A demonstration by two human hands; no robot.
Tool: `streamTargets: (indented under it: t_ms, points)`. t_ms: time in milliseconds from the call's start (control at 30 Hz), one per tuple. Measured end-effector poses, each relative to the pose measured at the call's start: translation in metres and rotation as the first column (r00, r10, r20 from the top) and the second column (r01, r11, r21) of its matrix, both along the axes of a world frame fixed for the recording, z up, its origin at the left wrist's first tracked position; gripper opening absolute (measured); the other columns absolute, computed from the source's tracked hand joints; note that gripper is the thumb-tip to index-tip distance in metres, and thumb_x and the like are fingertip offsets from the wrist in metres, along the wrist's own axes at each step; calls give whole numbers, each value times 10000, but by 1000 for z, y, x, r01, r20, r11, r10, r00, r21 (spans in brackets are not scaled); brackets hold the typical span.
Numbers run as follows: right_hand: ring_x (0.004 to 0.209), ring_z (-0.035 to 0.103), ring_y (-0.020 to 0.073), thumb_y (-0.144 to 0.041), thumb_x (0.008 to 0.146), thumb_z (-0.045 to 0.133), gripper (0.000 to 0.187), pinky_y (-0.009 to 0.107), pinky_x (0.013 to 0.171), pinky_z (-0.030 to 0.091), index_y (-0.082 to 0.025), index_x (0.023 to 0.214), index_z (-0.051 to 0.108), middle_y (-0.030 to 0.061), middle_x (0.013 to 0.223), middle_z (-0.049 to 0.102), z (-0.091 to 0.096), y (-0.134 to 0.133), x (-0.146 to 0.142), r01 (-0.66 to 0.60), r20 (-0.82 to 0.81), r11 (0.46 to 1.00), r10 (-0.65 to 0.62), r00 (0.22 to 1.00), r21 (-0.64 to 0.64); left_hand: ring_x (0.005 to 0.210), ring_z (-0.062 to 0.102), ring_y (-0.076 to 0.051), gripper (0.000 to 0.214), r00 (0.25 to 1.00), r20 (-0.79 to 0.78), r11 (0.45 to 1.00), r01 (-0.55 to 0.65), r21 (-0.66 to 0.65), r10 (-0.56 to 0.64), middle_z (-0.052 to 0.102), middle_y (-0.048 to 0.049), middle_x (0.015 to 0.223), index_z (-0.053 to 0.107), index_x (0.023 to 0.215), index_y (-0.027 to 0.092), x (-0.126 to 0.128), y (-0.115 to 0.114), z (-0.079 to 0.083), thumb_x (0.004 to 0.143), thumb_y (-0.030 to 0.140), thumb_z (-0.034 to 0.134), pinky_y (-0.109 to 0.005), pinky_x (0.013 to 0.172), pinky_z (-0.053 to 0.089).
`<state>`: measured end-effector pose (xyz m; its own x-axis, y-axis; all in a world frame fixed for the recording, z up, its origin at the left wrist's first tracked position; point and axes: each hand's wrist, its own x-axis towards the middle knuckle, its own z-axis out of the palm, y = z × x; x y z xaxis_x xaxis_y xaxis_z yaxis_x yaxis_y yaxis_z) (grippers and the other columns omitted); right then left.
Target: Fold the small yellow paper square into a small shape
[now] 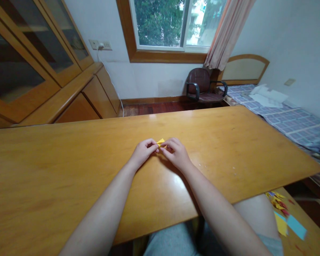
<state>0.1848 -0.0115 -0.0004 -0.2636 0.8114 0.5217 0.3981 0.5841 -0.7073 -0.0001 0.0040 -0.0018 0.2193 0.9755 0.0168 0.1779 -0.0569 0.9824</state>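
A small piece of folded yellow paper (160, 142) is held just above the wooden table (69, 160), between my two hands. My left hand (146, 150) pinches its left side between thumb and fingers. On the other side, my right hand (174, 151) has its thumb and fingertips closed on the paper's right part. The fingers cover much of the paper, so its full folded shape cannot be made out. A pointed corner sticks up between the hands.
At the lower right, a lower wooden surface (314, 245) bears yellow sheets (281, 224), a light blue sheet (296, 227) and a pile of folded paper pieces (277, 202). Tiny white scraps lie on the table's right part. Beyond stand an office chair (200, 83), a bed (280, 110) and a cabinet (77, 96).
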Motion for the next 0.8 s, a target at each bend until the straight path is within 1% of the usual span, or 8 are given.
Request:
streamTargets:
  t_ms: [100,233,400,633,800]
  points:
    - [855,592,191,-332,879,649,118,327,773,464,-231,921,694,52,890,663,-2,2,-1,-9,15,1000,9,1000,-15,671,598,-145,193,1000,-20,1000,23,15,-22,667,-3,692,635,709,163,0,0,0,767,346,652,-249,684,456]
    - [814,594,172,-300,873,660,93,302,742,469,-216,899,691,43,875,659,-6,4,0,34,3,999,-34,999,-22,666,603,-142,189,999,-24,1000,26,-7,-27,667,-6,696,630,717,159,2,-1,1,776,338,642,-250,684,463]
    - [781,591,159,-275,864,667,71,282,708,474,-209,886,679,37,868,656,-9,4,0,50,11,999,-50,999,-6,667,606,-147,191,998,-49,1000,31,0,-31,667,-10,698,632,725,158,4,-4,3,765,345,644,-253,671,465]
    - [746,595,144,-249,863,649,55,262,681,480,-203,866,679,33,852,650,-9,3,0,82,34,997,-82,996,-6,671,621,-159,197,994,-99,999,42,19,-40,678,-20,698,649,739,156,4,-4,2,775,349,634,-264,675,475]
    - [690,585,126,-223,865,623,77,242,649,472,-192,813,671,24,807,636,-6,1,-2,105,55,994,-105,993,8,673,630,-160,207,991,-131,998,46,48,-39,686,-19,694,646,718,165,4,-4,1,793,356,623,-263,681,478]
